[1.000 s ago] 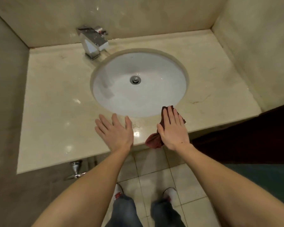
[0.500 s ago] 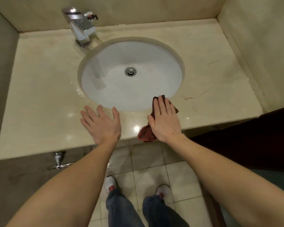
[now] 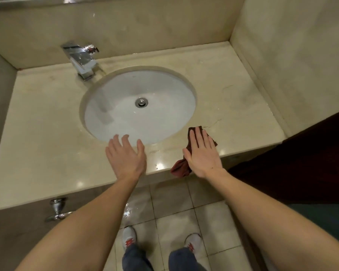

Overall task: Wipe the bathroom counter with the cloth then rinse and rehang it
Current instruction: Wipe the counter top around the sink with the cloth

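Under R hand (image 3: 202,155): dark red cloth (image 3: 181,168), pressed flat on counter (image 3: 47,133) w/ palm, fingers straight and together, no pinch on it. Cloth's near end hangs off counter front edge, just below the wrist side. L hand (image 3: 125,155) flat, fingers spread, empty, well apart from cloth, at basin's near rim. Basin (image 3: 125,122) lies beyond both hands; faucet (image 3: 82,61) far-left of L hand.

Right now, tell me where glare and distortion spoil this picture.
Head view: bright ceiling-light glare spots dot the wet counter near its front edge, beside the left hand; the chrome faucet also glints. Wide-angle distortion bows the counter edges and stretches both forearms. The cloth under the right hand stays readable.
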